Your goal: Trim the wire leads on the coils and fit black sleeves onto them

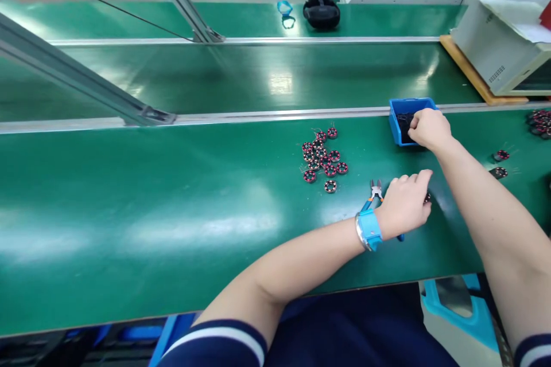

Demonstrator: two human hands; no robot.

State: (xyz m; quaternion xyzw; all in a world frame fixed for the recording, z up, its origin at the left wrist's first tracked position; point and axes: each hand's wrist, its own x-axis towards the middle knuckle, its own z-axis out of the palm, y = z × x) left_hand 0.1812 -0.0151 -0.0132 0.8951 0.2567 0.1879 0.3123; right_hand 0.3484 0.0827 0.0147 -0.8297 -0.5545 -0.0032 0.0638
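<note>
My left hand [404,205], with a blue strap [370,228] at the wrist, is closed around a small wound motor stator [427,198], of which only an edge shows. Partly under this hand lie diagonal cutters [376,190] with blue and orange handles, jaws facing away from me. My right hand [430,128] reaches into a small blue bin [395,129] of thin dark pieces [404,123]. Its fingers are bent together, and whatever is between them is hidden. Left of the cutters, a loose group of similar ring-shaped stators [321,152] rests on the green bench [172,212].
More stators [540,122] are piled at the right edge, with two single ones [501,155] nearer my right forearm. A metal rail [275,115] runs behind the bin. Beyond stand a grey-white machine [495,51] on a wooden board and a black headset-like object [321,11].
</note>
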